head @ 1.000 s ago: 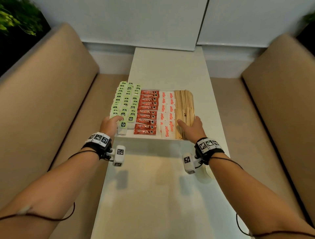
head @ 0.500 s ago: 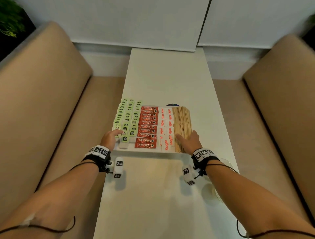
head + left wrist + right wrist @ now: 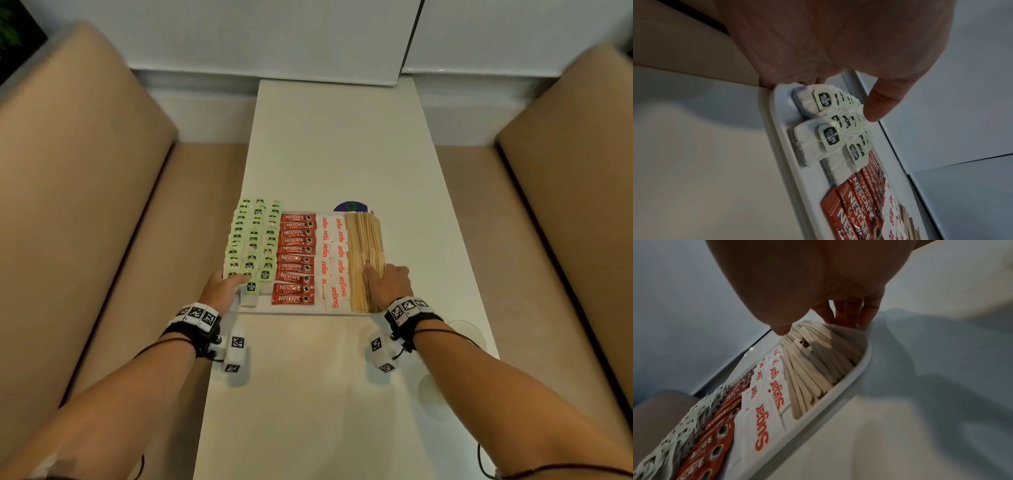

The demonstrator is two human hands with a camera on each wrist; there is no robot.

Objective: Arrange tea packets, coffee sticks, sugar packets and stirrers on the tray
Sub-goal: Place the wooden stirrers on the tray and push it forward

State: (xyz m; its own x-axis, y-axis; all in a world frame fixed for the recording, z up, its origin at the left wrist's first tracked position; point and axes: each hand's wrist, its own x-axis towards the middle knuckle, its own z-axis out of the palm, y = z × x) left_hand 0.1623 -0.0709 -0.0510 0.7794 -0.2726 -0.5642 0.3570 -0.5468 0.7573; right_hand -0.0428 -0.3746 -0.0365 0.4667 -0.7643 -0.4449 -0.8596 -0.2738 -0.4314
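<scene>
The white tray [image 3: 298, 308] lies flat on the long pale surface [image 3: 335, 144], about midway along it, and is packed in four columns. From nine o'clock to three o'clock across it: green-tagged tea packets [image 3: 253, 240] in overlapping rows, red coffee sticks [image 3: 295, 257] stacked one over another, white sugar packets [image 3: 331, 260] with red lettering, then wooden stirrers [image 3: 364, 246] lying lengthwise.

The left hand [image 3: 219, 289] grips the tray's nine o'clock edge near the six o'clock corner: its fingers are tucked below the rim, and the thumb reaches over the tea tags. The right hand [image 3: 390, 282] grips the three o'clock edge the same way, fingers [image 3: 846, 316] down outside the tray wall, thumb tip resting on the stirrers.

At twelve o'clock, just behind the tray, part of a round purple sticker [image 3: 351, 206] shows on the surface. Tan upholstered benches [image 3: 85, 164] flank the surface at nine and three o'clock.
</scene>
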